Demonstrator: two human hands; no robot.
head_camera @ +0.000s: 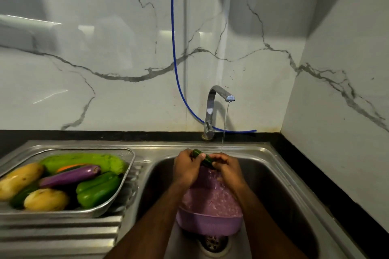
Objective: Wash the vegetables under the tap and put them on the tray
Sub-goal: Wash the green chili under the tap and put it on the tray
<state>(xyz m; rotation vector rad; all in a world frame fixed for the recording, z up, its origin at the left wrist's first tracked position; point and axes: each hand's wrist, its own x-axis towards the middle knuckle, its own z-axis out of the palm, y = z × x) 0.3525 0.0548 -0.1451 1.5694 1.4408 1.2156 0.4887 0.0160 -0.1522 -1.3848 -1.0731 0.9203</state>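
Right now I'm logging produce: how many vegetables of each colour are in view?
Green: 4, namely gourd, bell pepper, dark one, and cucumber held by both hands
Yellow: 2
Purple: 1, aubergine
Orange: 1, mostly hidden
Total: 8

two potatoes [20,181], one eggplant [70,175], one pepper [97,189]

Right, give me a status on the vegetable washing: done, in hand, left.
Done: the metal tray on the drainboard already holds a purple eggplant, a green bell pepper, yellow-skinned vegetables and a large pale green one.
In hand: both hands, left hand and right hand, grip a dark green cucumber beside the running tap, above the purple colander.
Left: tray it; the colander's contents are unclear.
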